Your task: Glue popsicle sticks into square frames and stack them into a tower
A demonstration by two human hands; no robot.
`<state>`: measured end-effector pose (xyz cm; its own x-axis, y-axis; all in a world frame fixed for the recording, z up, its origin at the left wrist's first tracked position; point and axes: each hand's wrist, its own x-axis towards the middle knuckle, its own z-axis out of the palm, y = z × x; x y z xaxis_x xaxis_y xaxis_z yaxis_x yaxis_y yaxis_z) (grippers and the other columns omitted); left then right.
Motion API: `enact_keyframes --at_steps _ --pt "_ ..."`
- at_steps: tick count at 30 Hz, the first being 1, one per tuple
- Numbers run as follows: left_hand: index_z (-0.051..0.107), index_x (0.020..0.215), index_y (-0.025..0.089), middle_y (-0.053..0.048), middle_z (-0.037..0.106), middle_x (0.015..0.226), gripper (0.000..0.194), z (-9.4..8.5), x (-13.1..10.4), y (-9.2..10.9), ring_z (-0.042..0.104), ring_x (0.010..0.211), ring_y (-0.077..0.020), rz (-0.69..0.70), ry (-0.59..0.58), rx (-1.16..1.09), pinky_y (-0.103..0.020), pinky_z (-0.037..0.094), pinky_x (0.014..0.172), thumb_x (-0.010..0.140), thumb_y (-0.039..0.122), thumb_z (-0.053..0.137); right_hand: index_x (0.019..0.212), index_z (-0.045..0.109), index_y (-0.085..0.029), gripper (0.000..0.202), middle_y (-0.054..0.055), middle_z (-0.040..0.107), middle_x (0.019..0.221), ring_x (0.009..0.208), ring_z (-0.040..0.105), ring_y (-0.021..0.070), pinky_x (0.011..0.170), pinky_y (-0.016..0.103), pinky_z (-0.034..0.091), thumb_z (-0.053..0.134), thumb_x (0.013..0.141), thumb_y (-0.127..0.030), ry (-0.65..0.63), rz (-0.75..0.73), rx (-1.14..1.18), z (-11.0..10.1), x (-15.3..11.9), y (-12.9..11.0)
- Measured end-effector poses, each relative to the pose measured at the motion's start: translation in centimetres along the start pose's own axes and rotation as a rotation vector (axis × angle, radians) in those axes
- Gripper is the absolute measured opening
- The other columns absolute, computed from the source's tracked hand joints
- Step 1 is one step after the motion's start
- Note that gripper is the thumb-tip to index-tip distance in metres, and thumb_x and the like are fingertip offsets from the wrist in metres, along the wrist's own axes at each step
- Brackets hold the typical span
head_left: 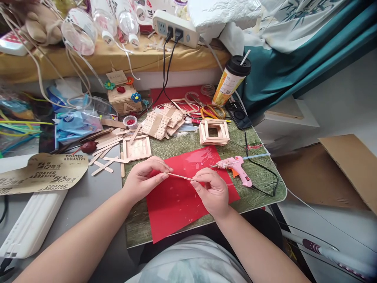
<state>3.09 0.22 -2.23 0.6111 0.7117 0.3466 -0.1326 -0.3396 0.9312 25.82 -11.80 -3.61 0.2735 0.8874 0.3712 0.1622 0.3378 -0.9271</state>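
Above a red sheet [173,212], a thin wooden craft stick [180,176] is held level, edge toward me. My left hand [147,175] pinches its left end between thumb and fingers. At its right end, my right hand [212,188] pinches it the same way. Close to my right hand lies a pink hot glue gun [241,173] with its nozzle over the sheet. Beyond the sheet stands a square stack of glued sticks [214,133] with an open middle. A flat square stick panel [137,148] rests past my left hand.
Loose craft sticks [106,165] and bundled sticks [159,122] lie on the left and back. Orange-handled scissors [213,112], a drink cup [232,80] and a decorated wooden box [125,100] stand behind. Sandpaper [44,175] is at left; the glue gun's black cable [277,182] loops along the right edge.
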Motion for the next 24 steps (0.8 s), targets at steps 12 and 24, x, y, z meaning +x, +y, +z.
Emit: enact_keyframes --at_steps 12,24 --pt "0.076 0.103 0.022 -0.009 0.076 0.102 0.015 -0.16 -0.17 -0.39 0.07 0.1 -0.0227 -0.02 0.015 -0.009 -0.038 0.056 0.089 0.093 0.011 0.075 0.097 0.077 -0.028 0.012 0.003 0.071 0.094 0.089 0.068 0.0199 0.083 0.036 0.058 0.083 0.089 -0.021 0.032 0.112 0.05 0.16 0.12 0.31" --pt "0.075 0.109 0.024 -0.009 0.075 0.109 0.016 0.16 -0.4 -0.5 0.07 0.106 -0.0218 -0.128 0.043 -0.026 -0.037 0.055 0.097 0.095 0.018 0.075 0.093 0.074 -0.027 0.008 0.002 0.069 0.091 0.086 0.066 0.0179 0.082 0.034 0.056 0.081 0.091 -0.022 0.021 0.184 0.16 0.34 0.35 0.5"
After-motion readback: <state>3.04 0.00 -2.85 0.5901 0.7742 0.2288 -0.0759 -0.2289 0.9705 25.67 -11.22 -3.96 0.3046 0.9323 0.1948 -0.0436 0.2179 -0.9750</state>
